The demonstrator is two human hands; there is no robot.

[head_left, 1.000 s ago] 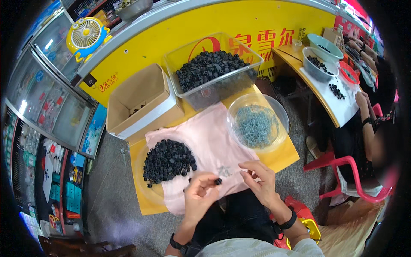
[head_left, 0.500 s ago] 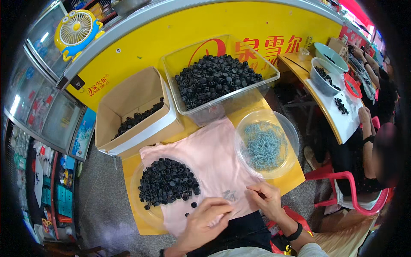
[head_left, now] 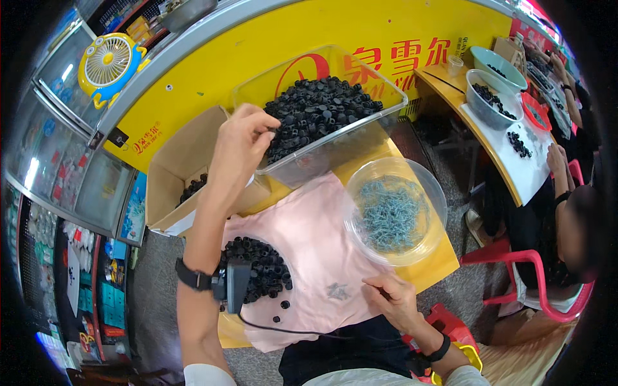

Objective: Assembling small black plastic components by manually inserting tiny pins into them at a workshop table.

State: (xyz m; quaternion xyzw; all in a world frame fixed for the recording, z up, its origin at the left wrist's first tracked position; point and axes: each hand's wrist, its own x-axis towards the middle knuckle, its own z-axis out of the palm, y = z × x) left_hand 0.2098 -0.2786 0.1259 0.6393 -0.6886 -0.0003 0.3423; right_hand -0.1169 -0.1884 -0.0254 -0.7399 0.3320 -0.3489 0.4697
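Observation:
My left hand is stretched out over the left edge of a clear plastic bin heaped with small black plastic caps. Its thumb and fingers are pinched together beside the heap; what sits between them I cannot make out. Low over a pink cloth, my right hand is closed, with a dark bit at its fingertips too small to name. A few loose screws lie on the cloth near it. More black caps form a pile at the cloth's left, partly hidden by my left wrist device.
A round clear tub of greyish screws stands right of the cloth. Behind my left forearm is a cardboard box with black caps. Further right, another person sits on a pink chair at a table with bowls.
My left hand has moved from above the cloth's near edge up and away to the big bin. My right hand has stayed close to the same place.

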